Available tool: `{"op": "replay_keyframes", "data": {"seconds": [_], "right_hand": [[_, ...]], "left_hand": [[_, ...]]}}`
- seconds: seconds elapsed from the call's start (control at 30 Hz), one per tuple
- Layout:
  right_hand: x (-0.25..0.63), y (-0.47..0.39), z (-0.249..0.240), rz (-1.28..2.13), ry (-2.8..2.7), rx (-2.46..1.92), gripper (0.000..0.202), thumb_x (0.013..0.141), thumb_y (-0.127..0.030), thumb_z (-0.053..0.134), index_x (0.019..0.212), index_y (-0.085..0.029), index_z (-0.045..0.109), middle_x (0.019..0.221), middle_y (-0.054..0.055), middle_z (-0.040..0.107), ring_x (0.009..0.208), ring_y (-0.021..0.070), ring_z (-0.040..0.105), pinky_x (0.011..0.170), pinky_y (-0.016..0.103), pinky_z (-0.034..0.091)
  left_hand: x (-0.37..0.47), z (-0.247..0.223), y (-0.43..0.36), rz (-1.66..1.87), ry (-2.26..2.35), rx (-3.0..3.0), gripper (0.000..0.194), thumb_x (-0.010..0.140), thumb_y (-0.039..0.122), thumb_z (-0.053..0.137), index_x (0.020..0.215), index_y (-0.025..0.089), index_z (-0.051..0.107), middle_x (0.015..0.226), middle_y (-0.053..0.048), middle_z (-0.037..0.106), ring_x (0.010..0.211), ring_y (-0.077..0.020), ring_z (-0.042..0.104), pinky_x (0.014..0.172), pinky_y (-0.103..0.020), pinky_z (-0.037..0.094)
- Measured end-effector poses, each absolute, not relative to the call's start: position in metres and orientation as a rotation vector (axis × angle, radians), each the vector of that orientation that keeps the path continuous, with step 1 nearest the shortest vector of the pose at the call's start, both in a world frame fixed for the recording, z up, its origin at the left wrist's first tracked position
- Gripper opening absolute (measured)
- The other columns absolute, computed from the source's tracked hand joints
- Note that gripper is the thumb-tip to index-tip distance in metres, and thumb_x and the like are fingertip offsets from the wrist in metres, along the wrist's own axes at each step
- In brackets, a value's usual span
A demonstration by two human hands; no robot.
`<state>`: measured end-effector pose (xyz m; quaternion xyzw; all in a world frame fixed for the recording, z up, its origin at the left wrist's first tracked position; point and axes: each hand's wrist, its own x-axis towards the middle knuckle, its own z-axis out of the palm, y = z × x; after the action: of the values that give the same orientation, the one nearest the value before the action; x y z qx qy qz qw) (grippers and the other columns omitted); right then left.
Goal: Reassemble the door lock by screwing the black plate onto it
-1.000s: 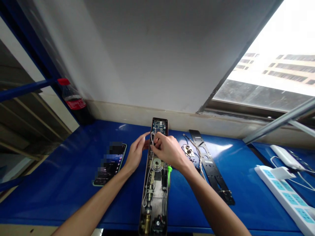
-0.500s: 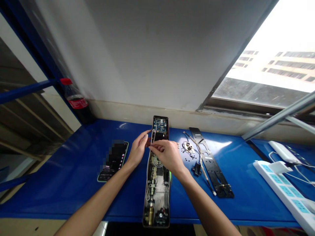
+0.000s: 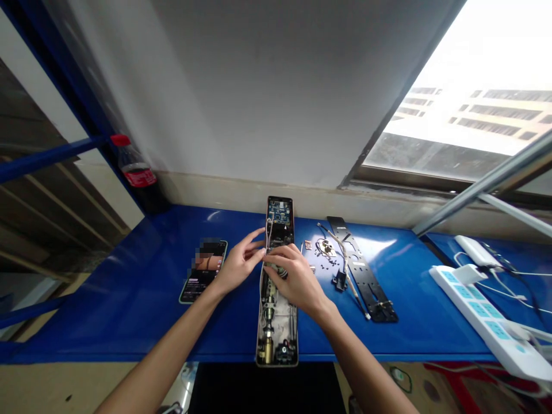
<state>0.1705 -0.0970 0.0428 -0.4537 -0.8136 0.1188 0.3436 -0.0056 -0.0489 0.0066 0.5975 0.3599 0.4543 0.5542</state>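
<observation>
A long, narrow lock-like housing (image 3: 280, 330) lies open on the blue table, its inner parts facing up. A blue circuit board (image 3: 280, 212) sits at its far end and a brass cylinder (image 3: 268, 349) at the near end. Along its left edge runs a white cable (image 3: 261, 287). My left hand (image 3: 238, 263) is at that edge, thumb and fingers closed about the cable. My right hand (image 3: 295, 277) reaches over the housing from the right, its thumb and fingertips pinching at the same stretch of cable. The fingertips partly cover it.
Left of the housing lies a phone (image 3: 207, 270); a cola bottle (image 3: 137, 175) stands in the back left corner. To the right are a metal part with small screws (image 3: 326, 248), a wire harness (image 3: 345, 259), a black plate (image 3: 364, 270) and a power strip (image 3: 483, 313).
My left thumb has come down to meet the right fingertips at the cable, and my right fingers have spread slightly. The camera view has shifted a little. The phone's screen picture differs.
</observation>
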Motion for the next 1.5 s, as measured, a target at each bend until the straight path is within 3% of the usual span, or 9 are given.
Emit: {"op": "replay_keyframes", "data": {"seconds": [0.17, 0.33, 0.47, 0.87, 1.23, 1.5], "right_hand": [[0.171, -0.106, 0.036, 0.204, -2.139, -1.124, 0.028, 0.096, -0.016, 0.057, 0.114, -0.026, 0.076, 0.115, 0.006, 0.075, 0.104, 0.024, 0.059, 0.092, 0.043, 0.057], [0.173, -0.117, 0.035, 0.111, -2.202, -1.117, 0.032, 0.096, -0.013, 0.052, 0.117, -0.024, 0.074, 0.125, 0.009, 0.071, 0.108, 0.0271, 0.057, 0.092, 0.048, 0.056], [0.175, -0.122, 0.033, 0.075, -2.242, -1.1, 0.028, 0.096, -0.014, 0.053, 0.109, -0.024, 0.076, 0.123, 0.006, 0.073, 0.108, 0.0264, 0.056, 0.093, 0.046, 0.056], [0.174, -0.153, 0.021, 0.128, -2.213, -1.11, 0.022, 0.09, -0.018, 0.063, 0.108, -0.024, 0.074, 0.124, 0.004, 0.072, 0.123, 0.0275, 0.051, 0.106, 0.048, 0.049], [0.172, -0.163, 0.015, 0.126, -2.207, -1.062, 0.017, 0.092, -0.019, 0.063, 0.095, -0.026, 0.078, 0.115, 0.002, 0.076, 0.117, 0.0271, 0.056, 0.1, 0.049, 0.05], [0.171, -0.168, 0.014, 0.074, -2.237, -1.032, 0.018, 0.092, -0.018, 0.061, 0.093, -0.026, 0.078, 0.116, 0.003, 0.074, 0.117, 0.0255, 0.056, 0.099, 0.046, 0.051]], "left_hand": [[-0.016, 0.001, -0.066, 1.03, 0.837, 1.416, 0.062, 0.09, 0.038, 0.067, 0.146, 0.016, 0.05, 0.133, -0.016, 0.068, 0.129, -0.0319, 0.061, 0.112, -0.049, 0.046], [-0.017, -0.003, -0.082, 1.011, 0.841, 1.42, 0.067, 0.088, 0.035, 0.07, 0.148, 0.016, 0.046, 0.136, -0.016, 0.065, 0.122, -0.0287, 0.065, 0.109, -0.046, 0.05], [-0.015, -0.006, -0.092, 1.02, 0.848, 1.417, 0.069, 0.086, 0.033, 0.072, 0.148, 0.017, 0.045, 0.137, -0.016, 0.064, 0.116, -0.0266, 0.068, 0.105, -0.043, 0.053], [-0.024, -0.006, -0.114, 0.911, 0.799, 1.413, 0.073, 0.084, 0.025, 0.073, 0.15, 0.021, 0.041, 0.142, -0.016, 0.059, 0.109, -0.0232, 0.07, 0.102, -0.043, 0.054], [-0.026, -0.006, -0.122, 0.888, 0.764, 1.409, 0.071, 0.085, 0.025, 0.071, 0.149, 0.021, 0.043, 0.137, -0.015, 0.063, 0.11, -0.026, 0.071, 0.1, -0.042, 0.056], [-0.026, 0.001, -0.119, 0.866, 0.823, 1.411, 0.067, 0.086, 0.03, 0.069, 0.149, 0.022, 0.044, 0.132, -0.015, 0.066, 0.114, -0.0289, 0.068, 0.088, -0.041, 0.062]]}}
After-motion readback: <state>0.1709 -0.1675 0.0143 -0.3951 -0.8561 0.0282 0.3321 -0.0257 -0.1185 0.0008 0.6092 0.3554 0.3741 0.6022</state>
